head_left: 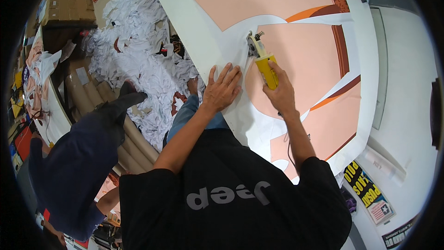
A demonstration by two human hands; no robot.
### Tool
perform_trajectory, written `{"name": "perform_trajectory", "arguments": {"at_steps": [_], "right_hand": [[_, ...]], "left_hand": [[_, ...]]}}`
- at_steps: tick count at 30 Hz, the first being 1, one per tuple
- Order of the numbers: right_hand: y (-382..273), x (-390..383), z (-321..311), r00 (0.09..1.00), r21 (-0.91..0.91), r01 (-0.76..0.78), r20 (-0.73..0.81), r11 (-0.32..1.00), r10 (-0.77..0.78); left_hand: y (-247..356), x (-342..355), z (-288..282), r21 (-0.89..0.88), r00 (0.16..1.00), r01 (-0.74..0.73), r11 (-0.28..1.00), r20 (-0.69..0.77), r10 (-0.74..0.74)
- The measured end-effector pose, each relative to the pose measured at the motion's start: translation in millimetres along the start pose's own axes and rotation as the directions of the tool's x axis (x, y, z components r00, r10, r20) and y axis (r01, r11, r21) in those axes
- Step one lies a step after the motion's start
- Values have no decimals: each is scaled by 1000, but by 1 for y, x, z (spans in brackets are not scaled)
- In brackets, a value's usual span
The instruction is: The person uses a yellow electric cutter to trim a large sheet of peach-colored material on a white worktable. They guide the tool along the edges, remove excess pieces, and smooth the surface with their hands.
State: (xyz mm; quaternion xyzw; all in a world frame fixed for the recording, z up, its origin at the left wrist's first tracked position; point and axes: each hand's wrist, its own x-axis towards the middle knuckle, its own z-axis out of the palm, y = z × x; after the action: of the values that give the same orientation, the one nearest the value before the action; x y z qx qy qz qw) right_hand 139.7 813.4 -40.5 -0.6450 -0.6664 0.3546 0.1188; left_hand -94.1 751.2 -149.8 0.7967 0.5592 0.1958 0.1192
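My right hand (281, 93) is wrapped round the yellow body of an electric rotary fabric cutter (266, 68). The cutter's metal head sits on a white strip, at the edge of a peach printed fabric panel (300, 60). A thin dark cord runs down beside my right forearm. My left hand (222, 89) lies flat with its fingers spread on the white surface, left of the cutter, holding nothing. More peach panels with orange and brown bands lie above and below this one on the white table (194, 41).
Heaps of white fabric scraps (134, 32) cover the floor left of the table. Cardboard boxes (69, 4) and long brown rolls (134, 146) stand beyond. Another person in dark clothes (78, 143) is at the left. A white wall (407, 88) borders the right side.
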Motion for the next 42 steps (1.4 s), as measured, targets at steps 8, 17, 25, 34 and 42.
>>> {"name": "perform_trajectory", "arguments": {"at_steps": [8,17,25,34,42], "right_hand": [[8,56,-33,962,-110,190,220,975,-163],[-25,96,-31,912,-108,304,320,947,-256],[-30,31,9,991,4,69,114,998,-69],[-49,37,18,996,-11,45,79,999,-44],[-67,59,23,993,-49,48,114,998,-42]], "left_hand": [[1,0,-2,30,1000,5,1000,-11,-5],[3,0,-2,4,1000,17,1000,-6,-17],[-14,2,-12,12,996,90,996,-6,-90],[-65,20,-19,-43,999,38,998,-6,-38],[-69,16,-18,-158,998,57,986,-25,-62]]}}
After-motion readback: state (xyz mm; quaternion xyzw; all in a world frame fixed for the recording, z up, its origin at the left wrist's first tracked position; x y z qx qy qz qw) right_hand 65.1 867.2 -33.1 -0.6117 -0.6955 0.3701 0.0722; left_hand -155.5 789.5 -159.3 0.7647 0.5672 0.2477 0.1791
